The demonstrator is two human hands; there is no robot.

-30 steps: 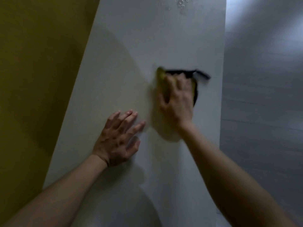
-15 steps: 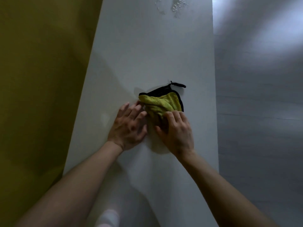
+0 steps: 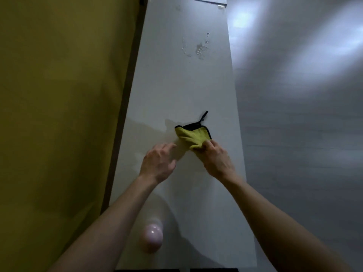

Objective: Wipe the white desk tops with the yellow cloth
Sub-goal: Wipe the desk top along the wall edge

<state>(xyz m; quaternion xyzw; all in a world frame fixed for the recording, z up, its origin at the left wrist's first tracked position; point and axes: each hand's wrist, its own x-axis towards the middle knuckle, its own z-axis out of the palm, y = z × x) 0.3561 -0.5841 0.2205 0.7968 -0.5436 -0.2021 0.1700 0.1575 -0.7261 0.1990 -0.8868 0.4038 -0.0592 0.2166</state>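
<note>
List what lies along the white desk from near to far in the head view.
Pink round spot → left hand and right hand, level with each other → cloth, pinched by the right fingers → droplets.

The left hand is now off the yellow cloth, just left of it, while the right hand pinches the cloth's near corner instead of pressing on top.
</note>
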